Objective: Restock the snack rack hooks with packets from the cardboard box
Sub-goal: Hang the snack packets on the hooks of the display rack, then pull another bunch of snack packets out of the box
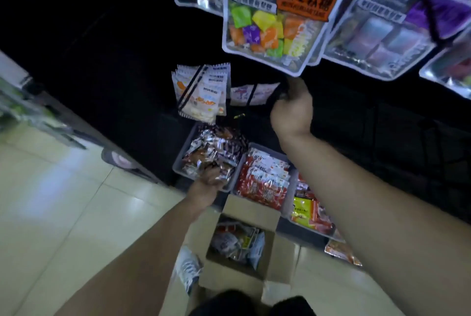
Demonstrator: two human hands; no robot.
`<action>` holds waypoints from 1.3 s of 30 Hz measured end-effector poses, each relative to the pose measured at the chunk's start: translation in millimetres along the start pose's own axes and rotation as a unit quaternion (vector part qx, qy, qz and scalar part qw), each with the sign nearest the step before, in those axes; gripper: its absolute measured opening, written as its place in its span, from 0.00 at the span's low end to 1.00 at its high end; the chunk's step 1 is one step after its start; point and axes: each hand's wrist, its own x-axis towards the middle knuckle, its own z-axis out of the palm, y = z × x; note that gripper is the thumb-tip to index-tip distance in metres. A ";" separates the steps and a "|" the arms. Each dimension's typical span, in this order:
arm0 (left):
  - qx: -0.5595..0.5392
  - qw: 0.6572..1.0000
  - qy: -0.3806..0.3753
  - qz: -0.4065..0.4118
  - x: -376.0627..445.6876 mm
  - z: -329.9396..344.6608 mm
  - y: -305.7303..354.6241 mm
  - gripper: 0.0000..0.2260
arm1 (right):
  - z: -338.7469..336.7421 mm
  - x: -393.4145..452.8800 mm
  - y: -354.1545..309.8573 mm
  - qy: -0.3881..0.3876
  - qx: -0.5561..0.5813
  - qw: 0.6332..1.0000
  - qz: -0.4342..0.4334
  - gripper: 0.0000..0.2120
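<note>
An open cardboard box [254, 209] stands on the floor below me with mixed snack packets [238, 243] inside. My left hand [207, 178] reaches down past the box into a grey bin [178, 162] of silver and brown packets; its fingers are buried in the pile, so I cannot see their grip. My right hand [293, 109] is raised at the dark rack, fingers curled round a small dark thing [283, 95] just under a hanging packet of coloured sweets [265, 27]. White packets [198, 93] hang on a hook to the left of that hand.
More clear-fronted packets [377, 24] hang on upper hooks at right. Bins of red-and-white packets [265, 178] and yellow packets [303, 209] line the rack's base. A pale tiled floor [63, 201] spreads left; my shoe [187, 267] is beside the box.
</note>
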 end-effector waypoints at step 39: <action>0.466 0.866 0.022 0.179 97.1 29.0 -439.4 0.73 | 228.3 -225.6 652.2 -0.516 -0.601 0.576 -0.203 0.32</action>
